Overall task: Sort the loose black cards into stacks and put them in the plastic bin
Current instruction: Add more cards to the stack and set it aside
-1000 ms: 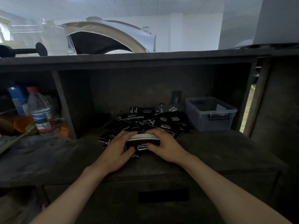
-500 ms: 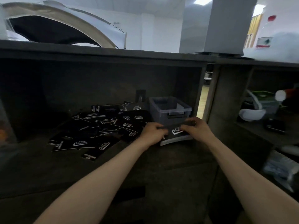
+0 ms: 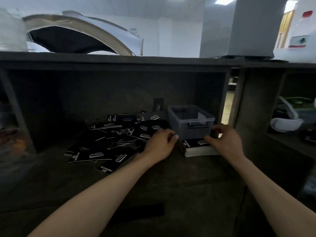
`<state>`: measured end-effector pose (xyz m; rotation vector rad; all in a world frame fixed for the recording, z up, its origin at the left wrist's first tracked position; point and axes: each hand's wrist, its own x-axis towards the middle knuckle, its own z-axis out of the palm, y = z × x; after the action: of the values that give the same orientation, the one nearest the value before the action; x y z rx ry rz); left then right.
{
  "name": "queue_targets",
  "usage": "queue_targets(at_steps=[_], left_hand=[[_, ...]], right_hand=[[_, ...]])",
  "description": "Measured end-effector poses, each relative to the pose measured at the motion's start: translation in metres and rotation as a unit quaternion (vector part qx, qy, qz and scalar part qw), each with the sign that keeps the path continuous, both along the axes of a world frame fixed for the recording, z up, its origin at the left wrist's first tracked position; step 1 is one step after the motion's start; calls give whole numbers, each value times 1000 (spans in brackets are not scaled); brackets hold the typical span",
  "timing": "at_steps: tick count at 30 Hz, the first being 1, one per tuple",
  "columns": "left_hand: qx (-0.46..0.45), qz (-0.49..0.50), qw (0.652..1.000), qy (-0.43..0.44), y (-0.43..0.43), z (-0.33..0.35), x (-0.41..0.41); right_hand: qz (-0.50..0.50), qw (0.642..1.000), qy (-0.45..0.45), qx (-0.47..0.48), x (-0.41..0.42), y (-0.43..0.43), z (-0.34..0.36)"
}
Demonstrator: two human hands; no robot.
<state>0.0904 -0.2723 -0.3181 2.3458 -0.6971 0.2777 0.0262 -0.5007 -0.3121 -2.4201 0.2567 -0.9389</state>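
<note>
A dark counter (image 3: 171,178) runs under a low shelf, and behind it is a bright room. The plastic bin (image 3: 181,130) stands at the back right of the alcove. In the part of it that you can see, there are no black cards. Just in front of it, on the counter, lies one squared stack of cards (image 3: 199,148). Your right hand (image 3: 225,142) grasps its right end, with the thumb on the top card and the fingers curled over the far edge. Your left hand (image 3: 160,145) is just beside the left end with curled fingers; whether they grip the stack I cannot tell. To the left, the loose black cards (image 3: 119,135) lie in a wide heap. I judge the task is at an early stage: one stack is made but not yet in the bin, and most cards wait for sorting.
</note>
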Motion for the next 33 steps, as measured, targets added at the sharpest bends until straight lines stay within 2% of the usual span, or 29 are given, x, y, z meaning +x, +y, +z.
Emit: queue_targets(at_steps=[3,6,8,9,12,15,18,22,25,27,31,33], left_hand=[[22,23,996,-79,71,6,11],[71,82,988,-109,145,11,22],[105,106,983,-103,186,16,26],[129,106,983,-76,201,18,26],[221,80,968,88,226,16,17],[257,77,952,144,229,-8,21],[252,103,954,121,228,-13,39],[285,127,947,81,226,15,62],[164,172,971,36,224,23,86],[127,196,972,29,225,16,110],[175,176,966,79,225,5,141],[194,176,962,72,222,8,147]], right_hand=[[56,997,-52,-24,3,39,14],[165,984,2,-65,18,96,26],[207,969,59,-126,40,131,31],[208,961,95,-155,55,145,32],[190,937,236,-174,104,175,24],[178,915,322,-166,138,195,16],[199,909,330,-158,153,206,24],[242,900,341,-124,159,201,33],[261,905,325,-80,160,191,26],[266,912,308,-58,160,186,24],[270,912,301,-70,160,186,22],[268,916,286,-80,163,189,18]])
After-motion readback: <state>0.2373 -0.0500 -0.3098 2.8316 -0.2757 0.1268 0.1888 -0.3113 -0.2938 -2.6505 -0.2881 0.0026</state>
